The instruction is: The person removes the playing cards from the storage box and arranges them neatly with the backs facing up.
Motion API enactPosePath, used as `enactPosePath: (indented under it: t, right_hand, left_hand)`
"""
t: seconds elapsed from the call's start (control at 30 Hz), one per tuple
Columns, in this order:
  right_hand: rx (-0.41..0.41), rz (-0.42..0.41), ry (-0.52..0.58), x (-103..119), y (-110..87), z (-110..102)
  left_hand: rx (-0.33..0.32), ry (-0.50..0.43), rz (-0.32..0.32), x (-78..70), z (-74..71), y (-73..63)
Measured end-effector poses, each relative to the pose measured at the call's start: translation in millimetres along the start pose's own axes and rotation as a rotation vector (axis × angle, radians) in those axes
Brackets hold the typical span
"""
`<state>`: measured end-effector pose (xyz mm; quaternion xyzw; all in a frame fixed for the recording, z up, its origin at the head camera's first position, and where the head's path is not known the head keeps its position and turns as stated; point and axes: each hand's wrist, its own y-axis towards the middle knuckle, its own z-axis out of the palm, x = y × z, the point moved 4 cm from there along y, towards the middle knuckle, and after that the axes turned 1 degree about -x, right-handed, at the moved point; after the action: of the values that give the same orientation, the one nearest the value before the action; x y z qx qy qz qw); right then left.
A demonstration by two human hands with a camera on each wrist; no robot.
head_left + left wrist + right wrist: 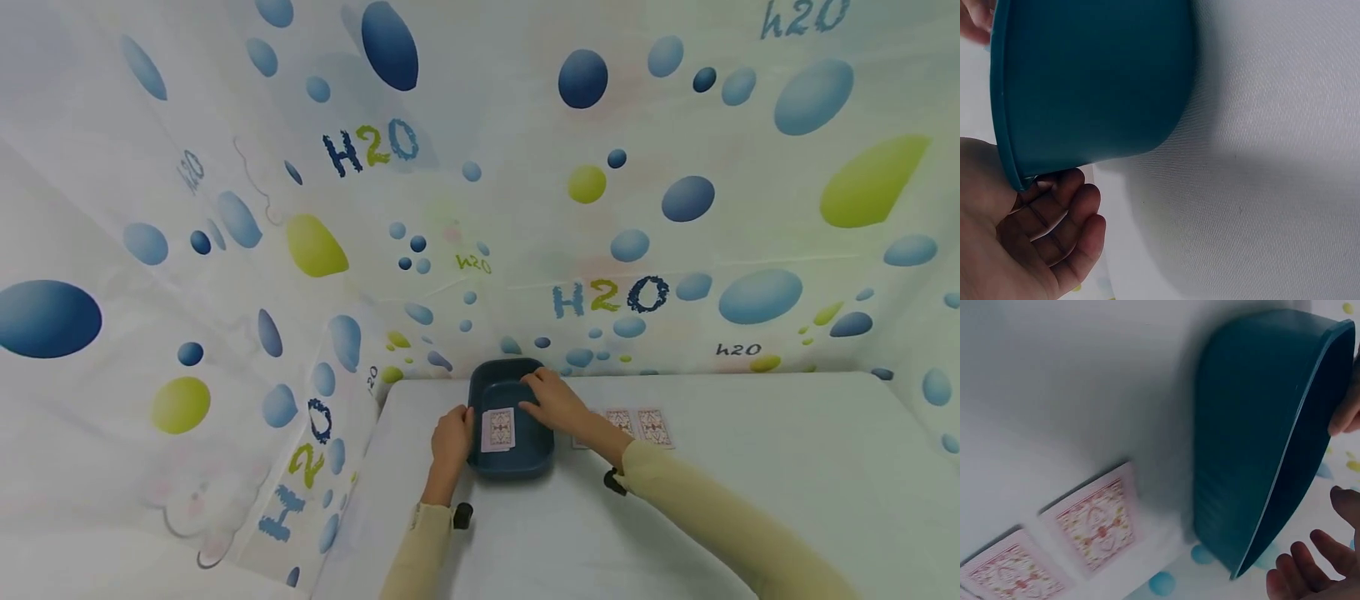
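A dark teal plastic tub stands on the white table, with a few patterned playing cards lying overlapped on its floor. My left hand grips the tub's left rim, thumb over the inside and fingers curled beneath the edge. Above the right part of the tub is my right hand, fingers apart and holding nothing. In the right wrist view its fingers spread just outside the rim. Right of the tub, more playing cards lie face down in a row, partly hidden by the right forearm.
The white tabletop extends to the right and toward me. Behind it and at the left hangs a white sheet printed with blue and green drops. Dark straps sit at both wrists.
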<state>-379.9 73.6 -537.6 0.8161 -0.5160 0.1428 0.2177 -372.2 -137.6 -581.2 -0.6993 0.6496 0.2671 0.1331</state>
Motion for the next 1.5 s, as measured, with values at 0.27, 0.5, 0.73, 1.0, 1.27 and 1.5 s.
enactPosePath:
  t: [0.27, 0.5, 0.73, 1.0, 1.27, 1.5]
  right_hand:
    - [0.164, 0.076, -0.119, 29, 22.9, 37]
    - [0.255, 0.159, -0.207, 36, 30.4, 63]
    - [0.339, 0.239, -0.199, 34, 25.8, 69]
    - [0.287, 0.199, -0.207, 30, 26.3, 74]
    - [0.201, 0.249, -0.072, 20, 23.0, 65]
    - [0.198, 0.275, 0.334, 10, 19.7, 46]
  left_hand:
    - [-0.023, 0.005, 0.005, 0.7, -2.6, 0.0]
    - [-0.019, 0.002, 0.001, 2.5, 2.5, 1.8]
    - [-0.033, 0.016, 0.007, 0.6, 2.2, 0.4]
    - [-0.033, 0.025, 0.009, -0.8, -2.6, -0.8]
    - [-0.035, 0.024, 0.020, -1.5, 2.8, -1.1]
    - [-0.050, 0.020, 0.027, 2.2, 1.5, 0.0]
